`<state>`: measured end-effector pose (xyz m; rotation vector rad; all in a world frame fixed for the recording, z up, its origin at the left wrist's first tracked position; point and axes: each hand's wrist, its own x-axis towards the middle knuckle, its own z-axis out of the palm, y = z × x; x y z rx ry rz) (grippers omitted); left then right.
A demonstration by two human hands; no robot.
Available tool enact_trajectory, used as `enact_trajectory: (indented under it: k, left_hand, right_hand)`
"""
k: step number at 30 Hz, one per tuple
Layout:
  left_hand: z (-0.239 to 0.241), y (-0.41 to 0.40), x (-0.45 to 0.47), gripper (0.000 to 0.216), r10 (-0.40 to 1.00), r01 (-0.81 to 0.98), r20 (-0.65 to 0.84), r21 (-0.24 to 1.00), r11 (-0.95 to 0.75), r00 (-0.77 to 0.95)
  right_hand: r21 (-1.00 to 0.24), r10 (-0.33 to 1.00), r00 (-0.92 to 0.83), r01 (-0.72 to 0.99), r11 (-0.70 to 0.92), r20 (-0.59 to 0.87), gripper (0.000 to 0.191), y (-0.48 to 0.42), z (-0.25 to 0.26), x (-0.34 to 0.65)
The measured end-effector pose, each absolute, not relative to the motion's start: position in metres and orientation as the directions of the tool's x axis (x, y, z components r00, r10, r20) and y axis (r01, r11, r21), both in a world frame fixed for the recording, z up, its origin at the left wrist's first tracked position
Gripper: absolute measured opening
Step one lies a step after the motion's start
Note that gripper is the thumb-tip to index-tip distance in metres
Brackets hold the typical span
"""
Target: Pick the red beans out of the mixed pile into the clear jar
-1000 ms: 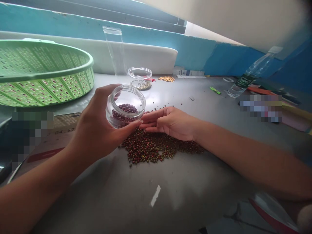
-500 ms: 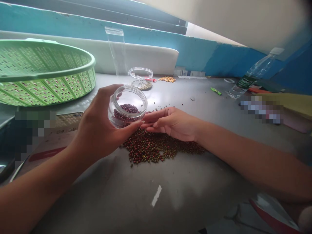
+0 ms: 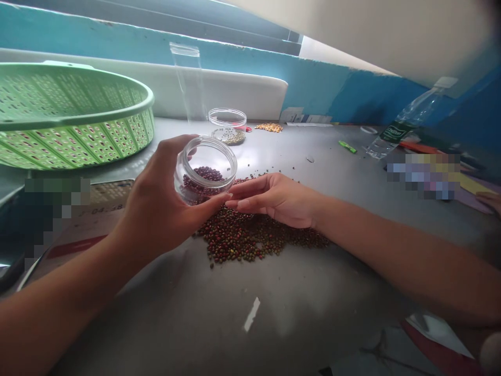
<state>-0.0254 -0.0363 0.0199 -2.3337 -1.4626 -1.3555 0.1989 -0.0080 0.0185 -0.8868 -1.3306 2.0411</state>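
My left hand is wrapped round a clear jar, which is tilted with its open mouth toward me. Dark red beans lie inside it. Close against the jar's lower rim is my right hand, palm partly up. Its fingers are stretched toward the left thumb, with the right thumb laid forward beside them. I see no bean in the right hand, though part of its palm is hidden. Beneath both hands, a spread pile of mixed red and green beans covers the grey table.
A green basket stands at left, above a flat device with a screen. Behind the jar are a clear round container, a tall clear tube and yellow kernels. A water bottle and another person's hand are at right.
My right thumb has stretched forward toward the fingertips, and a dark speck beside it no longer shows. The left hand and jar are nearly still. Another person's hand has appeared at the right edge.
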Motion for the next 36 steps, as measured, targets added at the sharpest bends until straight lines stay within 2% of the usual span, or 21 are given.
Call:
enact_trajectory:
  k: [5, 11, 18, 22, 25, 28, 30, 33, 36]
  left_hand:
    - [0.021, -0.037, -0.025, 0.086, 0.688, 0.754, 0.706, 0.359, -0.55, 0.166]
    - [0.022, -0.038, -0.024, 0.085, 0.693, 0.767, 0.704, 0.356, -0.534, 0.156]
    - [0.021, -0.039, -0.025, 0.086, 0.691, 0.779, 0.705, 0.342, -0.525, 0.156]
    - [0.021, -0.039, -0.025, 0.086, 0.686, 0.786, 0.709, 0.326, -0.525, 0.165]
    - [0.022, -0.04, -0.025, 0.086, 0.684, 0.795, 0.708, 0.308, -0.523, 0.176]
    - [0.022, -0.042, -0.024, 0.084, 0.684, 0.803, 0.702, 0.284, -0.524, 0.199]
    - [0.023, -0.044, -0.022, 0.083, 0.678, 0.803, 0.702, 0.267, -0.533, 0.216]
    - [0.023, -0.046, -0.02, 0.084, 0.663, 0.792, 0.706, 0.246, -0.559, 0.249]
    - [0.024, -0.047, -0.019, 0.085, 0.654, 0.78, 0.704, 0.234, -0.581, 0.276]
  right_hand:
    - [-0.942, 0.772, -0.604, -0.099, -0.319, -0.198, 0.02, -0.009, 0.021, 0.198]
    - [-0.985, 0.854, -0.5, -0.013, -0.173, -0.143, 0.019, -0.012, 0.028, 0.198]
    - [-0.975, 0.841, -0.522, -0.074, -0.211, -0.143, 0.018, -0.009, 0.023, 0.198]
    - [-0.993, 0.855, -0.513, -0.03, -0.11, -0.079, 0.02, -0.006, 0.023, 0.199]
    - [-0.999, 0.906, -0.421, 0.004, 0.047, 0.041, 0.018, -0.004, 0.028, 0.199]
    - [-0.944, 0.915, -0.25, 0.013, 0.33, 0.316, 0.016, -0.008, 0.035, 0.2]
    - [-0.852, 0.848, -0.164, 0.072, 0.519, 0.503, 0.017, -0.013, 0.039, 0.2]
    - [-0.688, 0.71, -0.231, 0.182, 0.703, 0.665, 0.018, -0.021, 0.041, 0.197]
    - [-0.537, 0.569, -0.387, 0.197, 0.82, 0.726, 0.017, -0.026, 0.041, 0.194]
